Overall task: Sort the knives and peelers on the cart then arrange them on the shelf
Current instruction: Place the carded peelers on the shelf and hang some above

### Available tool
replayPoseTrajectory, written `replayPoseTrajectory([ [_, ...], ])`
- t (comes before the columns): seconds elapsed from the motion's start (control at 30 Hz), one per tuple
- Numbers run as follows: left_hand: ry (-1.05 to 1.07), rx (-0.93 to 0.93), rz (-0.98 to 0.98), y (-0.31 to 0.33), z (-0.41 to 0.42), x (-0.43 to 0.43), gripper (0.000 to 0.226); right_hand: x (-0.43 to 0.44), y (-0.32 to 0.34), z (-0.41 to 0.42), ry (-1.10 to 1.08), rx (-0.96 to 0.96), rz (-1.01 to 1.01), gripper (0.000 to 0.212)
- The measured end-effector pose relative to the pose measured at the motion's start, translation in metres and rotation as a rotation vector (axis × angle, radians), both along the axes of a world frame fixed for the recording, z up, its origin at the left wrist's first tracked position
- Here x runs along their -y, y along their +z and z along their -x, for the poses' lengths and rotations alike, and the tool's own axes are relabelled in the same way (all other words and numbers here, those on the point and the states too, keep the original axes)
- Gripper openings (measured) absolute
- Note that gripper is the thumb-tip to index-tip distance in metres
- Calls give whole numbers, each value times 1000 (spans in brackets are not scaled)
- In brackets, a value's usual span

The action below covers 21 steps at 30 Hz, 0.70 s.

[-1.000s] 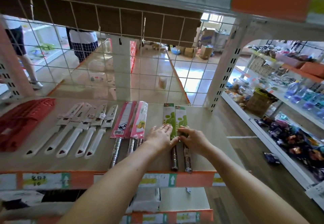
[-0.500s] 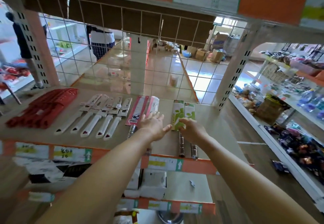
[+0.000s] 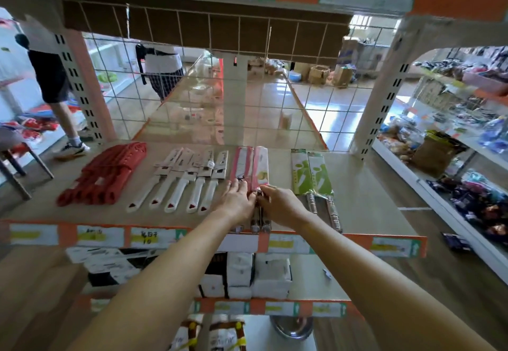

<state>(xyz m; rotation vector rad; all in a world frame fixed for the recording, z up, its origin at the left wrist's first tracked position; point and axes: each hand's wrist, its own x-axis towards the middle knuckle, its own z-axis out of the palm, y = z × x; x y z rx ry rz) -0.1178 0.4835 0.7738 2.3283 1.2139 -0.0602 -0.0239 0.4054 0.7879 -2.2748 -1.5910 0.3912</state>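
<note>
Both your hands are on the shelf (image 3: 371, 202), right at the pink-sleeved knives (image 3: 248, 165). Your left hand (image 3: 237, 199) lies flat, fingers straight and close together, with the tips resting on the lower end of the left pink sleeve. Your right hand (image 3: 280, 205) sits just beside it, the two hands touching. Its thumb and forefinger are curled in, pinching the bottom corner of the right pink sleeve. The other right fingers are tucked under and too blurred to read.

The pink sleeves run straight ahead of your fingertips. The steel handles pass under both hands and poke out behind your wrists at the shelf's front edge.

To the right of your right fingers, apart from them, lie the green-sleeved knives (image 3: 309, 172), two side by side with their metal handles pointing back at you. To the left of your left fingers sits the row of white-handled knives (image 3: 192, 183), fanned slightly with handles towards you. Further left, well clear of your fingers, is a stack of red pieces (image 3: 107, 174). Beyond your fingertips the wire mesh (image 3: 275, 103) closes the back of the shelf.
</note>
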Motion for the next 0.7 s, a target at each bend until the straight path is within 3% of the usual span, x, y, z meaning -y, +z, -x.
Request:
replayPoseTrajectory([
  [0.7, -52, 65, 98, 6, -15, 14, 57, 6, 1, -5, -120, -99, -15, 32],
])
